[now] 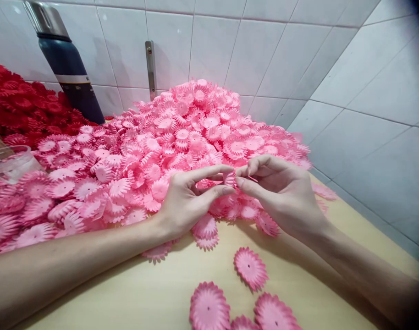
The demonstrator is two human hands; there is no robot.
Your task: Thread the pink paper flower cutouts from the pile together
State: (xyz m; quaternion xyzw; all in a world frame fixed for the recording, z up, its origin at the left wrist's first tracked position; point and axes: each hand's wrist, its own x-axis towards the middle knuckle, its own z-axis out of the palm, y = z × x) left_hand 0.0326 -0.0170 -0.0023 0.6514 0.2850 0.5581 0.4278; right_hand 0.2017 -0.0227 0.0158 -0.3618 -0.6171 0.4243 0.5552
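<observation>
My left hand is closed, pinching a small pink flower-shaped disc with a scalloped edge between thumb and fingertips. The disc is turned nearly edge-on. Right beside it, my right hand also has its thumb and fingers pinched together, with the tips at the disc's right side. A thin pink piece sticks out between those fingers; I cannot tell its kind. Behind both hands rises a big heap of pink flower discs. Below them a loose pink disc with a small centre hole lies on the table.
Several more discs lie at the near edge of the pale yellow table. At the left stand a dark blue bottle, a heap of red petals and a clear plastic container. Tiled walls close off the back and right.
</observation>
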